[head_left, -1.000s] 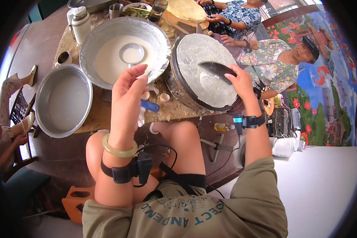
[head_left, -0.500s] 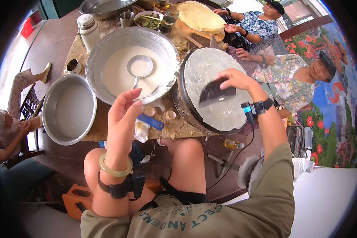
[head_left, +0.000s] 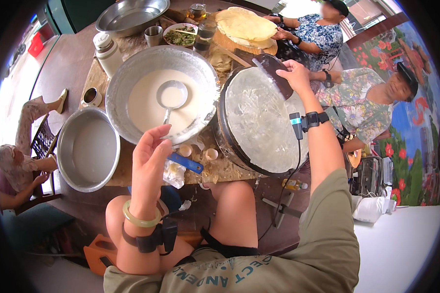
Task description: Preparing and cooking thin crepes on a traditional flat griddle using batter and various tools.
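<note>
My right hand (head_left: pixel 297 78) grips a dark half-round scraper (head_left: pixel 274 73) at the far right edge of the round griddle (head_left: pixel 223 134). A thin, pale sheet of batter (head_left: pixel 261 117) covers the griddle top, with ridged streaks on its far part. My left hand (head_left: pixel 149 156) is raised over the table in front of the big metal bowl (head_left: pixel 116 85), fingers loosely bent and apart, nothing visible in them. White batter (head_left: pixel 144 105) fills much of that bowl, and a metal ladle (head_left: pixel 172 96) rests in it. Between bowl and griddle lie eggshells (head_left: pixel 211 154) and a blue-handled tool (head_left: pixel 188 163).
A metal basin (head_left: pixel 88 151) stands at left, near a cup (head_left: pixel 91 97) and a flask (head_left: pixel 107 52). Farther back are a plate of chopped greens (head_left: pixel 181 35), a jar (head_left: pixel 204 36) and stacked flatbreads (head_left: pixel 244 24). Two people sit at right, another at far left.
My right hand has carried the scraper from the middle of the griddle away to its far right edge, tilting it up. My left hand has stayed nearly in place.
</note>
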`<control>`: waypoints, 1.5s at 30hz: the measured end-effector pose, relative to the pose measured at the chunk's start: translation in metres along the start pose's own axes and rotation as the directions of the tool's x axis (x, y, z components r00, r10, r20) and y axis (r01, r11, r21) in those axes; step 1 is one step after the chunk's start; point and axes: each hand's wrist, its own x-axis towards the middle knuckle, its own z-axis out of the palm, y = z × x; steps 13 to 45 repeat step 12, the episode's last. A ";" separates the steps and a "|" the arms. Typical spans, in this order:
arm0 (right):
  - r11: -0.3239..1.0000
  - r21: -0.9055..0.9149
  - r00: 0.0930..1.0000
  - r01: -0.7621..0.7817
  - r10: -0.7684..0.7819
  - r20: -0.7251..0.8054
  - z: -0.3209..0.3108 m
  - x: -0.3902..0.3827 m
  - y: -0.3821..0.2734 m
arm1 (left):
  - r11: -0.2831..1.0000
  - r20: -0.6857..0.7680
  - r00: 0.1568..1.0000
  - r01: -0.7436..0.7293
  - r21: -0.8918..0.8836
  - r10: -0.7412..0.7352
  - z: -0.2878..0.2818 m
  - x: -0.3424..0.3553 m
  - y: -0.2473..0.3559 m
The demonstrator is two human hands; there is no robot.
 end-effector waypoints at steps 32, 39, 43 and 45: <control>0.504 -0.699 0.719 0.508 -0.695 0.022 0.104 -0.172 -0.041 | 0.999 0.031 1.000 0.005 -0.037 -0.004 -0.011 -0.002 -0.004; 0.504 -0.699 0.719 0.508 -0.695 0.022 0.104 -0.172 -0.041 | 0.999 0.031 1.000 0.005 -0.037 -0.004 -0.011 -0.002 -0.004; 0.504 -0.699 0.719 0.508 -0.695 0.022 0.104 -0.172 -0.041 | 0.999 0.031 1.000 0.005 -0.037 -0.004 -0.011 -0.002 -0.004; 0.504 -0.699 0.719 0.508 -0.695 0.022 0.104 -0.172 -0.041 | 0.999 0.031 1.000 0.005 -0.037 -0.004 -0.011 -0.002 -0.004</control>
